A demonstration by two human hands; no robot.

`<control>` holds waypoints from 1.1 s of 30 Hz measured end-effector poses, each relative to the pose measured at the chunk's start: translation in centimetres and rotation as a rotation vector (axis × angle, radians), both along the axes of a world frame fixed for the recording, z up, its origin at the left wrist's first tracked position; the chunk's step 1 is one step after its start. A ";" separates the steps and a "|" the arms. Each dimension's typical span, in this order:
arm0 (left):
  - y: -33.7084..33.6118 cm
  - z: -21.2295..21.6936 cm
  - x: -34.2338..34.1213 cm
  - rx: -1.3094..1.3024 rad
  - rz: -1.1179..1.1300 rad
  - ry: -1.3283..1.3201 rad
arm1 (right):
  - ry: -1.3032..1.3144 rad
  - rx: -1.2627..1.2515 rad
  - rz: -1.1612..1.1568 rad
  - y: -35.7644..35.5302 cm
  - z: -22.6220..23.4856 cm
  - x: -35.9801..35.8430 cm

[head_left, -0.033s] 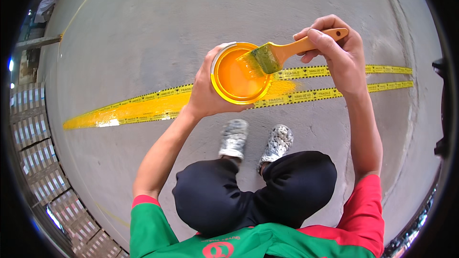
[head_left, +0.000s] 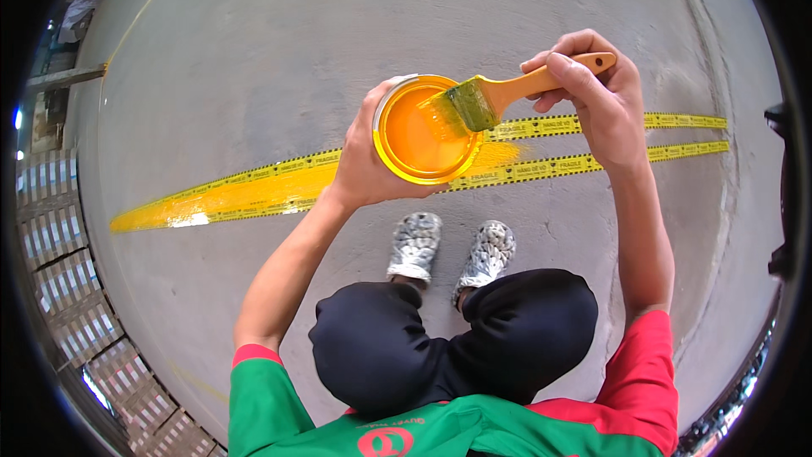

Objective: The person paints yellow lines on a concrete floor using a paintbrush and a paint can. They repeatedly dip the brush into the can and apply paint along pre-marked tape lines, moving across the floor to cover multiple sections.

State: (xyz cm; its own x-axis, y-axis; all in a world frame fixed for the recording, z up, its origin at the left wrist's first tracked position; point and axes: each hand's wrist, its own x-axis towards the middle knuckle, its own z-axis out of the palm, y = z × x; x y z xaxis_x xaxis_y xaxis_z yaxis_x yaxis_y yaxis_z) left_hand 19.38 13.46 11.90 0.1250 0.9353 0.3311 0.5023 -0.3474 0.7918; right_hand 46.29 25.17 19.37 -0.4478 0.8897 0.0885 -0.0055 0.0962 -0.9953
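Note:
My left hand [head_left: 365, 156] is wrapped round an open can of yellow-orange paint [head_left: 420, 145], held up above the floor. A flat paintbrush [head_left: 529, 83] with a wooden handle is pinched in my right hand [head_left: 602, 89]. Its paint-coated bristles lean over the can's right rim, tips at the paint. Below, two strips of yellow-and-black printed tape [head_left: 562, 169] run side by side across the floor. Wet yellow paint [head_left: 245, 191] covers the band between them from the left end to just right of the can; bare grey shows farther right.
Grey concrete floor [head_left: 338, 25] spreads all round. My feet in grey-white clogs [head_left: 414, 245] stand just on the near side of the tape. Stacked slatted pallets or crates [head_left: 63, 237] line the left edge. A metal bar [head_left: 68, 78] juts in at upper left. Dark objects [head_left: 778, 262] stand at the far right.

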 end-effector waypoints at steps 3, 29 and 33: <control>1.4 -2.4 2.1 0.052 -0.042 -0.041 | 0.119 -0.088 -0.012 -0.3 -3.3 2.7; -2.6 -14.4 6.0 -0.084 -0.001 -0.066 | -0.630 -0.050 -0.788 -8.1 -24.5 15.6; -3.7 -12.7 4.7 -0.103 0.024 -0.026 | -0.906 0.456 -0.758 -7.9 -23.6 15.1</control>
State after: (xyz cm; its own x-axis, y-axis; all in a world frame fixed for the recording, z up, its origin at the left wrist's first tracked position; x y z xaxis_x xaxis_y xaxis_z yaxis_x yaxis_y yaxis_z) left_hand 24.06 9.72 -0.84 0.0947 0.9672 0.2357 0.4882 -0.2515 0.8357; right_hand 61.43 17.26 -4.23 0.0987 0.9186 0.3826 0.8650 0.1109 -0.4894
